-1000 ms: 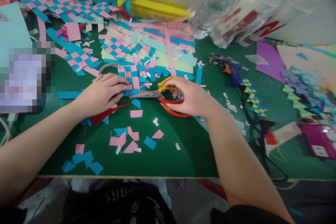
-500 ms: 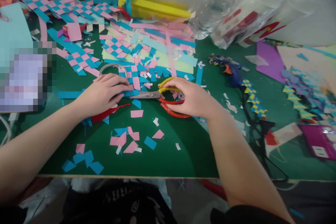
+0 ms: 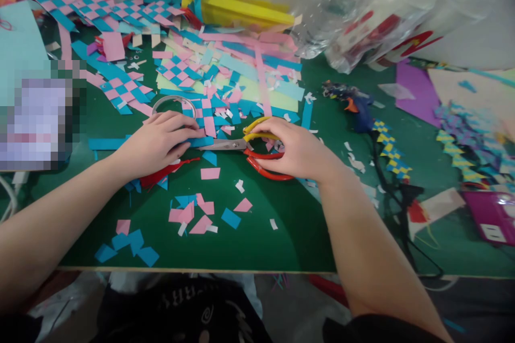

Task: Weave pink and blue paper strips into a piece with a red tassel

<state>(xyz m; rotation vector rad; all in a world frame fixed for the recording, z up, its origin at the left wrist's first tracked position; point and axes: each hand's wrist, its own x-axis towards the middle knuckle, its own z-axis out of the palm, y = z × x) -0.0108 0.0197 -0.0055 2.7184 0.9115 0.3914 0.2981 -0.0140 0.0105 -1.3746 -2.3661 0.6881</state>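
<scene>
Near edge: down low in the frame, pink and blue scraps (image 3: 230, 218) are scattered over the green surface (image 3: 265, 257).
Red piece: here's a red paper-like piece (image 3: 156, 176), just below the left hand.
Left hand: centre-left, fingers and thumb closed on a blue strip (image 3: 205, 141), pressed low at the surface.
Right hand: and the right hand (image 3: 301, 147), right of centre, is clamped round the yellow and red handles of the scissors (image 3: 235, 144).
Hands: apart, the scissors bridging between them, blades pointing left.
Blades: right at the strip's free end; whether paper sits between them, I can't tell.
Ring: a silvery ring (image 3: 174, 98), right behind the left hand's knuckles.
Pile: a heap of cut strips (image 3: 281, 97), upper middle.
Far side: woven blue-and-pink pieces (image 3: 129, 10) upper left, yellow folded piece (image 3: 241, 9) top centre, plastic-wrapped cups (image 3: 378, 27) upper right.
</scene>
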